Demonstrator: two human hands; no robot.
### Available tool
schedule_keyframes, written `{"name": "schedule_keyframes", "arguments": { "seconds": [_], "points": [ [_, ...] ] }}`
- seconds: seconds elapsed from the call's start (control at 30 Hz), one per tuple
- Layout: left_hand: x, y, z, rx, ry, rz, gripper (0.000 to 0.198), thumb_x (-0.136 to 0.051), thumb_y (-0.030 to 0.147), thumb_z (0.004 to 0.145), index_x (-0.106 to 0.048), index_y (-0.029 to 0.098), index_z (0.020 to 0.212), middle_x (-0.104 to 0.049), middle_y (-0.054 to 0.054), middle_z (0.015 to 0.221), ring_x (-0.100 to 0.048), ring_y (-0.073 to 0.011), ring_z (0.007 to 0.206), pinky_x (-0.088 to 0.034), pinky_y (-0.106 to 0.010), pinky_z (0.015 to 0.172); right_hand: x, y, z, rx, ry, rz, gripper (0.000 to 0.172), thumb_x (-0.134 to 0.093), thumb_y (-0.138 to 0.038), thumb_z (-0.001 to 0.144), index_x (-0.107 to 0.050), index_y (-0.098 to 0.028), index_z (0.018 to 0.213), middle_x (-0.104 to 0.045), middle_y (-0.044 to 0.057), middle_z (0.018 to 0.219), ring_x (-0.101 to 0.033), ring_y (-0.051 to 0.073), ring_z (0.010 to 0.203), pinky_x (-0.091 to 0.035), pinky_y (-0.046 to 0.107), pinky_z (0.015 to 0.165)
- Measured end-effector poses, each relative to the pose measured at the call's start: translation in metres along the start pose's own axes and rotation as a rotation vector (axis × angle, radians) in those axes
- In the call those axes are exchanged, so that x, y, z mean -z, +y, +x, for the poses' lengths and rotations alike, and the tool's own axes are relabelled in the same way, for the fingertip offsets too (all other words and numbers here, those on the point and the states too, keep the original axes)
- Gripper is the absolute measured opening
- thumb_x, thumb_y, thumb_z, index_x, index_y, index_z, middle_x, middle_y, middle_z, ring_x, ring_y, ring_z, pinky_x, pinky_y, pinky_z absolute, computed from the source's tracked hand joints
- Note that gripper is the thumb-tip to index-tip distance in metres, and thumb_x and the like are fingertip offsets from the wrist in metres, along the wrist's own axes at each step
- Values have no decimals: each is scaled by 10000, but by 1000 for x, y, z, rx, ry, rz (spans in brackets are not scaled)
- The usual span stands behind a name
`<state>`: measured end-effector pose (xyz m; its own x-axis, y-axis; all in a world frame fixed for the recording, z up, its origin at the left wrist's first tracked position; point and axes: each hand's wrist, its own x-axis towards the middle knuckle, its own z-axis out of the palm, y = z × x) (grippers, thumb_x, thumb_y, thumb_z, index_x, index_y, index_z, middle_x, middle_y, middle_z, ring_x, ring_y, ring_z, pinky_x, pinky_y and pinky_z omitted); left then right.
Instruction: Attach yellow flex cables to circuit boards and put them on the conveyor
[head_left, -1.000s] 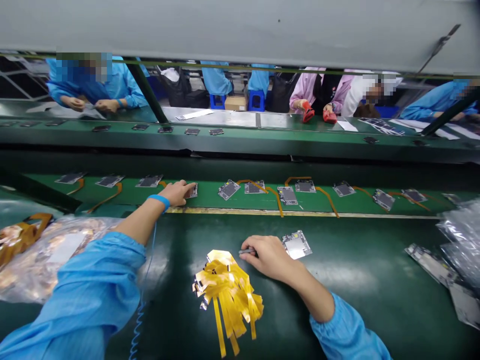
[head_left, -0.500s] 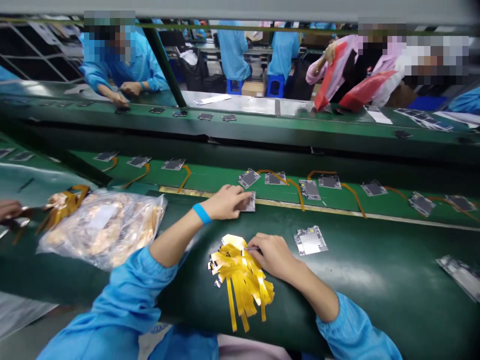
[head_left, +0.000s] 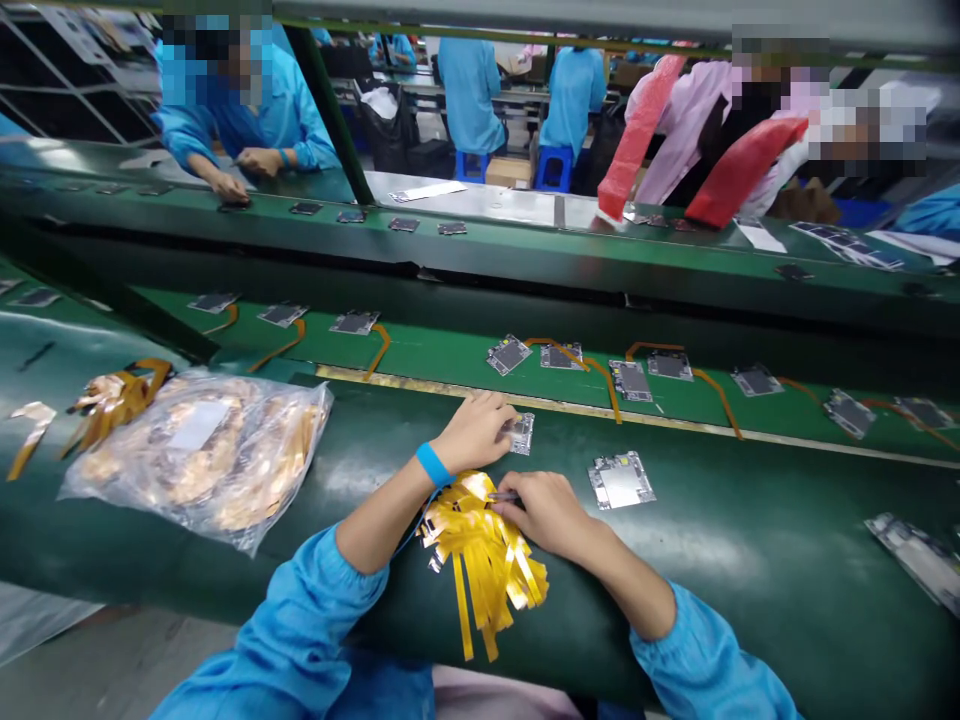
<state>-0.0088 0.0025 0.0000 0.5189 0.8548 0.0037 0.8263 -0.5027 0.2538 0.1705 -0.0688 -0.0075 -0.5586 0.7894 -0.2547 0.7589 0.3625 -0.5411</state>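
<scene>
My left hand (head_left: 475,430) grips a small circuit board (head_left: 520,433) on the dark green bench, just short of the conveyor's edge. My right hand (head_left: 544,510) rests on the bench and pinches a thin metal tool, probably tweezers (head_left: 501,497), whose tip touches a pile of yellow flex strips (head_left: 484,557). A second bare circuit board (head_left: 620,481) lies flat to the right of my right hand. A blue wrist strap (head_left: 433,464) circles my left wrist.
A clear bag of orange flex cables (head_left: 202,457) lies at the left. The green conveyor (head_left: 442,355) behind carries several boards with orange cables. More boards (head_left: 911,550) sit at the far right. Other people work across the far belt.
My left hand took a board from the conveyor and drew it back toward me onto the bench. My right hand stayed by the yellow strips. The view tilted down.
</scene>
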Motion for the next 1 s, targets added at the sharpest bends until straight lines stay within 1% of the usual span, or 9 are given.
{"name": "schedule_keyframes", "arguments": {
  "seconds": [0.07,0.17,0.33,0.43,0.53,0.67,0.77,0.9,1.0],
  "points": [
    [-2,8,4,57,-13,-39,100,-603,207,868,-683,195,927,-687,-75,1002,-626,-258,1001,-445,-363,843,8,1,-2,0,15,26,88,-700,-319,965,-755,-259,999,-791,1,963,-724,207,903,-357,261,690],
    [-5,20,11,119,-69,-78,68,-601,202,862,-661,209,828,-701,-50,932,-657,-240,933,-440,-340,777,25,12,-4,20,67,78,85,-698,-311,962,-770,-266,970,-795,-8,941,-721,198,873,-358,255,684],
    [-10,37,19,170,-129,-37,84,-633,281,867,-669,208,844,-721,-69,939,-689,-266,952,-453,-356,801,44,47,-1,3,215,215,175,-635,-350,979,-767,-240,942,-788,4,936,-696,188,830,-391,248,690],
    [-14,41,21,200,-101,7,109,-617,293,872,-682,205,868,-725,-86,947,-694,-277,974,-459,-375,843,43,64,5,-66,306,225,217,-602,-371,977,-761,-228,938,-773,10,887,-679,189,797,-393,251,680],
    [-21,43,22,213,-69,33,140,-599,301,869,-694,200,888,-727,-99,962,-692,-287,975,-467,-384,834,37,70,10,-139,361,200,205,-609,-364,964,-765,-231,951,-770,10,879,-674,190,778,-378,254,658],
    [-25,44,22,231,-53,43,170,-574,266,873,-713,185,928,-725,-120,972,-688,-299,979,-477,-389,828,33,69,15,-212,378,168,179,-616,-332,960,-772,-245,957,-780,11,899,-692,200,810,-378,256,669],
    [-22,42,21,249,-67,-1,181,-536,212,902,-713,180,914,-723,-117,957,-686,-279,958,-484,-372,829,30,66,17,-247,360,139,187,-604,-325,974,-777,-258,994,-789,13,942,-705,208,853,-378,258,677],
    [-17,32,5,153,-27,-99,188,-521,144,901,-702,183,872,-716,-90,956,-667,-240,944,-504,-350,854,25,63,19,-311,358,77,195,-602,-344,986,-784,-282,1016,-794,3,968,-716,223,915,-371,266,674],
    [-19,23,-14,-6,82,-99,221,-518,125,896,-717,180,976,-715,-96,1048,-644,-253,1038,-513,-408,971,21,61,21,-332,346,50,217,-588,-365,994,-790,-288,1019,-795,3,971,-719,231,920,-378,273,677]
  ]
}}
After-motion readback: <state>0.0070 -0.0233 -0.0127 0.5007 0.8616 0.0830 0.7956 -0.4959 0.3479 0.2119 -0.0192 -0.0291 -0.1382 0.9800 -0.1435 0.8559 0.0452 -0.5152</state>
